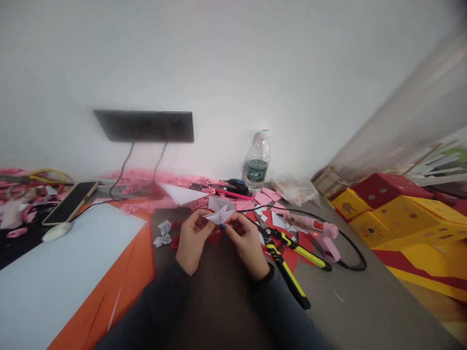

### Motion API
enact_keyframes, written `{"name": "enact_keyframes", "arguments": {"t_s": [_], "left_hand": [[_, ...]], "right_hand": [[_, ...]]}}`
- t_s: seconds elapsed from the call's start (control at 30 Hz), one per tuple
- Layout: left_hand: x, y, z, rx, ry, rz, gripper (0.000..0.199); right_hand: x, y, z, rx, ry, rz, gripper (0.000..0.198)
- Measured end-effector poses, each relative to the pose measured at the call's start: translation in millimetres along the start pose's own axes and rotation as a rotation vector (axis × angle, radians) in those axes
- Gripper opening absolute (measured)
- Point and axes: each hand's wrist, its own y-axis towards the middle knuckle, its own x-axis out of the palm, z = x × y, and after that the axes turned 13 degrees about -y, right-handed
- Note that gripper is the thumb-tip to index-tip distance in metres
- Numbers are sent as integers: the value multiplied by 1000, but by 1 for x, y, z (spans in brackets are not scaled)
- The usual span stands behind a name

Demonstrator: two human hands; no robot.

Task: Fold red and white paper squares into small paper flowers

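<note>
Between my two hands is a small folded white paper [220,214], its flaps standing up in points. My left hand [192,239] pinches its left side between thumb and fingers. On the other side my right hand [248,243] grips the right edge, the thumb pressing at the lower middle; a thumbnail looks blue. Small white folded paper pieces [163,234] lie on the table just left of my left hand. Red paper scraps show partly behind my hands. Yellow-and-black pliers [288,253] rest open on red paper, right beside my right hand.
A pink glue gun [321,233] with a black cord lies to the right. Behind stands a water bottle [257,165] against the wall. White sheets [73,257] over orange paper [142,257] cover the left, near a phone [69,203] and mouse [57,232]. Yellow-red boxes [412,218] stand at right.
</note>
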Motion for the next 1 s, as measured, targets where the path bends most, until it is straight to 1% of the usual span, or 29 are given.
{"name": "enact_keyframes", "arguments": {"t_s": [0.17, 0.3, 0.43, 0.53, 0.63, 0.73, 0.8, 0.9, 1.0], "left_hand": [[-1, 1, 0, 11, 33, -34, 22], [-2, 2, 1, 43, 85, -43, 23], [-1, 2, 2, 79, 150, -87, 21], [1, 1, 1, 87, 126, -127, 23], [0, 1, 1, 92, 114, -144, 27], [-3, 3, 2, 86, 160, -111, 22], [-4, 4, 3, 71, 178, -100, 19], [-4, 4, 3, 31, 191, -124, 19], [-3, 2, 3, -33, 188, -151, 19]], "right_hand": [[0, 0, 0, 4, -10, -17, 22], [-2, 0, 0, 7, -20, -18, 21], [-2, 1, 1, -6, -15, -21, 24], [-1, 2, 1, -21, 1, -5, 26], [-1, 2, 0, -28, 26, -27, 25], [0, 2, 0, -9, 73, -54, 25], [-1, 1, 0, 13, 90, -41, 26], [-3, 0, 0, 30, 81, -10, 24], [-5, 0, 1, 40, 80, -26, 25]]}}
